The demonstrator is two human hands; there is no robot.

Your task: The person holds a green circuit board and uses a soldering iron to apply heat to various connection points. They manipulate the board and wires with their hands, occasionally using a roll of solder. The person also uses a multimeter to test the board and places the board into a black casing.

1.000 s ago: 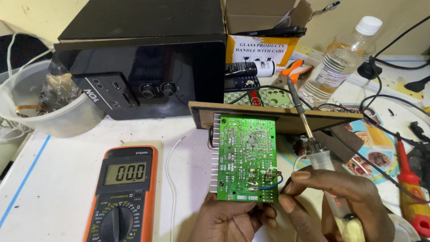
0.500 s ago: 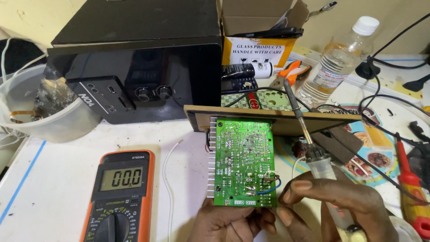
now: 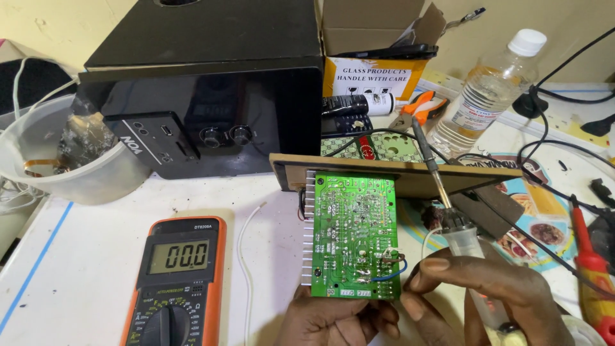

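Lower centre of frame: left hand [image 3: 333, 320] pinches green circuit board [image 3: 352, 234] by its bottom edge. Right hand [image 3: 493, 295], lower right, closed around soldering iron [image 3: 442, 192], tip pointing away.

A white worktable [image 3: 83, 269] carries an orange multimeter [image 3: 176, 282], a black speaker box [image 3: 205, 90], a clear plastic tub [image 3: 64, 160] (at its left edge), a plastic bottle [image 3: 490, 90], orange-handled pliers [image 3: 419, 106] and a cardboard box [image 3: 375, 51].
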